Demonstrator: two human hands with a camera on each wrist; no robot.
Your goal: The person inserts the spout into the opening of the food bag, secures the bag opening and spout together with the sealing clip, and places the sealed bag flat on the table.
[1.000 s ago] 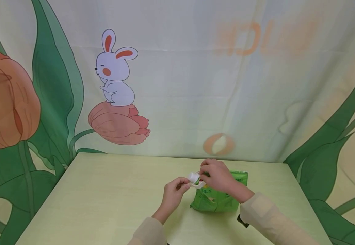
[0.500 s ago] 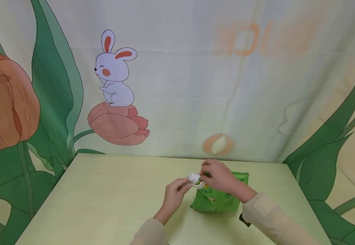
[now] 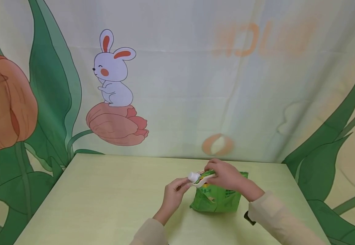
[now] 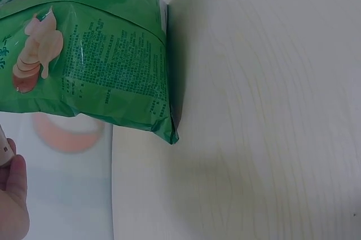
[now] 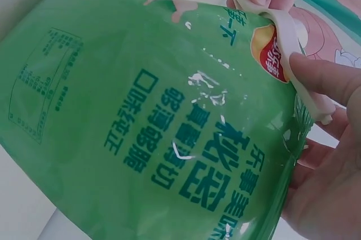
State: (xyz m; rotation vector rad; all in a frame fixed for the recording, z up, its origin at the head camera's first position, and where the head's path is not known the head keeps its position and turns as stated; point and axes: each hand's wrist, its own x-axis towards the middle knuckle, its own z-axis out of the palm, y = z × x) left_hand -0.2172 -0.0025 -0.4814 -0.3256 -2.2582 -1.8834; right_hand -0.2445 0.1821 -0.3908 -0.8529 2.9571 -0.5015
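Note:
A green potato chip bag [image 3: 217, 201] stands on the table with its top edge in a white sealing clip [image 5: 289, 40]. A white round cap [image 3: 193, 177] sticks out from the clip's far side. My left hand [image 3: 174, 194] pinches the clip's left end between thumb and fingers. My right hand [image 3: 228, 176] holds the clip farther along; in the right wrist view its thumb [image 5: 321, 74] presses the white bar, with fingers behind the bag's top. The clip seems parted over the bag's edge near the right hand. The left wrist view shows the bag's printed side [image 4: 107, 60].
The pale wooden table [image 3: 103, 197] extends left and right of the bag. A curtain [image 3: 177, 85] printed with a rabbit and tulips hangs behind the table's far edge. A dark wrist strap [image 3: 249, 217] shows beneath the right sleeve.
My right hand has slid to the right along the clip, and more of the white bar and the bag's top edge shows. My left hand stays almost in place.

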